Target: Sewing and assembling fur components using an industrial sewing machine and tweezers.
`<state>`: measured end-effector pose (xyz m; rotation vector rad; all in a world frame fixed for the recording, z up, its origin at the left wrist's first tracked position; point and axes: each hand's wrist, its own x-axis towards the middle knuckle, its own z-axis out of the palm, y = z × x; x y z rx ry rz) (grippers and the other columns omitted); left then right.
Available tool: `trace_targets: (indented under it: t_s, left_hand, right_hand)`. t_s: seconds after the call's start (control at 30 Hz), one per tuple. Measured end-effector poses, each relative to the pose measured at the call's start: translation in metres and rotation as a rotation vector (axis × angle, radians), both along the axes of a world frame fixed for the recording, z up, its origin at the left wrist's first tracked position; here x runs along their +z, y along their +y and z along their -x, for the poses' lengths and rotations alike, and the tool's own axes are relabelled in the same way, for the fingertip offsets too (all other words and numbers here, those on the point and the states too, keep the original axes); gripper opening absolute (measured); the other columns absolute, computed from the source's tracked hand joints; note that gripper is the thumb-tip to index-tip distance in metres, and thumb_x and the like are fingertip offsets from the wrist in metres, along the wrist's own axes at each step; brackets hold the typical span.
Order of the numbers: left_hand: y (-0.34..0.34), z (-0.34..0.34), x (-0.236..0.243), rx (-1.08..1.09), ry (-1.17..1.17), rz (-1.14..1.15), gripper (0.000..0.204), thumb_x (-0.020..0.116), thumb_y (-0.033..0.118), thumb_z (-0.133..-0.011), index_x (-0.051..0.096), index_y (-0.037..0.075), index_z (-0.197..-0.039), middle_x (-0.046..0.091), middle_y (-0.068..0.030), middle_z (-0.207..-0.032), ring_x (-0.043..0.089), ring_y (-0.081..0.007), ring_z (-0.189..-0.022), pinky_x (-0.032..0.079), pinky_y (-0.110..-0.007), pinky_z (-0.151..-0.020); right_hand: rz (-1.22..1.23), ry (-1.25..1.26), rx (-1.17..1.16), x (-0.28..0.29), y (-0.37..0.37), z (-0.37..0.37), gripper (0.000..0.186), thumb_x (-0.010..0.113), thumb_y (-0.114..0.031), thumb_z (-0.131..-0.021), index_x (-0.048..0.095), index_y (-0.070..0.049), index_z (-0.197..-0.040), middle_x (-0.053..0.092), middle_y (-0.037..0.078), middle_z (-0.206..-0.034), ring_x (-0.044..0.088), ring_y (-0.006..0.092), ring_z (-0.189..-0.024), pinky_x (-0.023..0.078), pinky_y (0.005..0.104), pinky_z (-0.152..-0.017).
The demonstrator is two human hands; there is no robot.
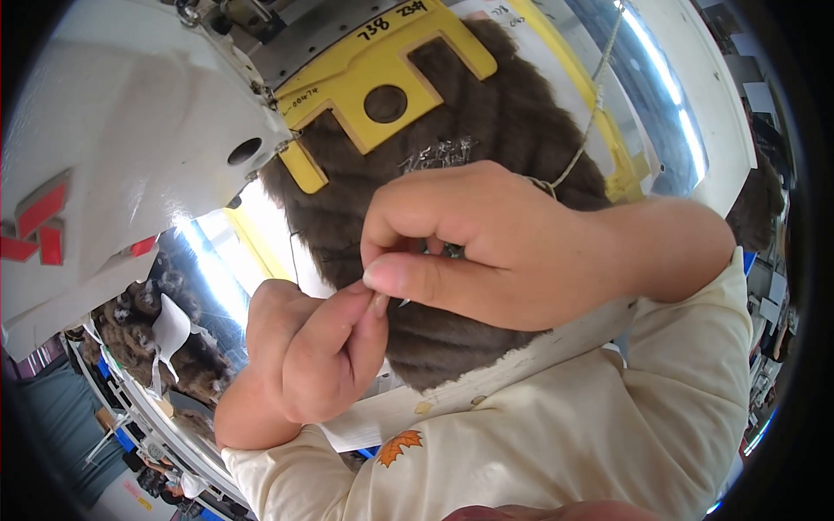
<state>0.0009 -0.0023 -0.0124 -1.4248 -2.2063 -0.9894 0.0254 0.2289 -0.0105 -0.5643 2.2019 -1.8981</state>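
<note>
My left hand (317, 347) and my right hand (486, 247) meet over a piece of dark brown fur (521, 95). Both are closed, thumb and finger pinched at the same spot. What they pinch is too small to make out; a thin shiny point shows just below my right thumb. On the fur beyond my right hand lies a small heap of silvery metal pieces (439, 154), thin like pins. A flat yellow template (347, 104) with a round hole and cut-out slots rests across the far part of the fur. My right hand hides the fur's middle.
A white machine body (130, 113) with red marks stands at the left. A pale cord (591, 117) runs down from the top toward my right wrist. More brown fur (130, 334) with a white paper tag (171, 334) lies at the lower left. A white board edge (521, 360) passes before me.
</note>
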Motion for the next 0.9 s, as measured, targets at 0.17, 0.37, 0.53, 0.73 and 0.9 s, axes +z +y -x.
trace_targets:
  t_s: [0.17, 0.37, 0.53, 0.73, 0.9]
  left_hand:
    - [0.005, -0.002, 0.001, 0.06, -0.013, 0.047, 0.026, 0.083, -0.007, -0.078, 0.069, -0.006, -0.101, 0.069, -0.0099, -0.08, 0.055, -0.0183, -0.056, 0.035, -0.031, -0.048]
    - [0.004, -0.002, 0.0, 0.121, 0.0, 0.075, 0.027, 0.083, -0.007, -0.078, 0.069, -0.007, -0.101, 0.068, -0.0107, -0.08, 0.056, -0.0195, -0.056, 0.039, -0.031, -0.048]
    - [0.006, 0.001, -0.004, 0.1, 0.094, 0.068, 0.026, 0.082, -0.008, -0.075, 0.07, -0.009, -0.097, 0.067, -0.0112, -0.076, 0.057, -0.0197, -0.055, 0.041, -0.031, -0.047]
    - [0.01, 0.008, -0.015, 0.024, 0.295, 0.0, 0.024, 0.08, -0.009, -0.073, 0.071, -0.011, -0.095, 0.064, -0.0095, -0.072, 0.056, -0.0174, -0.054, 0.04, -0.028, -0.044]
    - [0.013, 0.009, -0.019, 0.017, 0.354, -0.037, 0.022, 0.079, -0.004, -0.075, 0.072, -0.01, -0.095, 0.062, -0.0085, -0.072, 0.055, -0.0162, -0.054, 0.039, -0.027, -0.043]
  right_hand:
    - [-0.105, 0.108, -0.064, -0.001, 0.004, 0.002, 0.014, 0.065, -0.014, -0.1, 0.064, -0.001, -0.098, 0.063, 0.012, -0.086, 0.061, 0.0286, -0.072, 0.049, 0.0365, -0.063]
    - [-0.157, -0.057, -0.324, 0.002, 0.004, 0.004, 0.015, 0.066, -0.014, -0.101, 0.065, 0.0, -0.095, 0.06, 0.003, -0.074, 0.053, 0.0103, -0.064, 0.043, 0.0283, -0.057]
    - [-0.038, -0.165, -0.143, 0.01, 0.006, -0.004, 0.01, 0.071, -0.008, -0.097, 0.074, 0.001, -0.096, 0.063, 0.001, -0.074, 0.053, 0.0049, -0.065, 0.042, 0.0238, -0.058]
    - [0.051, -0.353, -0.12, 0.013, 0.003, 0.0, 0.012, 0.073, -0.01, -0.096, 0.077, 0.001, -0.101, 0.069, 0.001, -0.08, 0.055, 0.003, -0.069, 0.043, 0.0224, -0.059]
    - [-0.033, -0.386, -0.104, 0.02, 0.005, 0.005, 0.016, 0.073, -0.013, -0.094, 0.076, 0.002, -0.093, 0.071, 0.007, -0.076, 0.06, 0.0112, -0.066, 0.047, 0.0272, -0.061]
